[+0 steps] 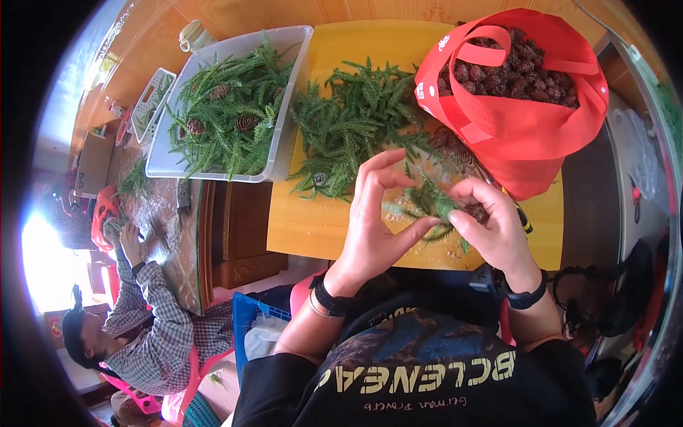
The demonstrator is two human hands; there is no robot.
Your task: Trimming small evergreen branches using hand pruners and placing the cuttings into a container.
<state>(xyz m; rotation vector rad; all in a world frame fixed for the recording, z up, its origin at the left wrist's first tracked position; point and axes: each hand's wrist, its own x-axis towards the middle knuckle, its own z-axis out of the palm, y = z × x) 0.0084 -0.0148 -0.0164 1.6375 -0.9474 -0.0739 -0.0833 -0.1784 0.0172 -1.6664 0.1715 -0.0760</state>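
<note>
Over the yellow table [299, 231], my right hand [498, 224] pinches an artificial pine sprig [432, 198] between thumb and fingers. A brown pine cone [478, 212] shows partly behind those fingers; whether it is joined to the sprig is hidden. My left hand [373, 231] is just left of the sprig, fingers curved and spread apart, its thumb tip close to the needles. Beyond my hands lies a heap of green pine sprigs [356, 121]. At the far right of the table stands a red bag [512, 146] filled with brown pine cones [526, 71].
A clear plastic bin [284, 135] at the far left holds more sprigs with a few cones. Scissors or a similar tool with a yellow-black handle [525, 219] lies by the bag. Another person [149, 320] works at a side table [188, 274] on the left. A blue crate [245, 331] stands beside me.
</note>
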